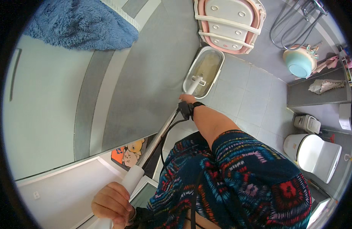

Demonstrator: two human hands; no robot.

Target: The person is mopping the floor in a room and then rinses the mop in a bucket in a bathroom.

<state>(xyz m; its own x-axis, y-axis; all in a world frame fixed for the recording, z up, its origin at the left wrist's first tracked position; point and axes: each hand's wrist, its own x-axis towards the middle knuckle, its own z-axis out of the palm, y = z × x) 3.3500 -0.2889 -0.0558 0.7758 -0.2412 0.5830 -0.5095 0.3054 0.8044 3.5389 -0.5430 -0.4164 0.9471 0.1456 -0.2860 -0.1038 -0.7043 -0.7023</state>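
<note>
My left hand (113, 200) is closed around the thick white grip at the upper end of a long-handled mop (156, 143), at the lower left. Farther down, my right hand (188, 98) grips the metal pole near its white lower section. The pole slants into an oval white and grey bucket (221, 67) on the tiled floor. A white joint at its lower end shows inside the bucket, over cloudy yellowish liquid. The mop head itself cannot be clearly made out. A black device with a cable is strapped at my right wrist.
A folded pink and white baby bathtub (230, 25) leans beyond the bucket. On the right are a toilet (310, 151), a small bin (307, 123) and hanging basins (300, 67). A grey wall (141, 86) runs close along the left, with a blue fluffy towel (87, 25).
</note>
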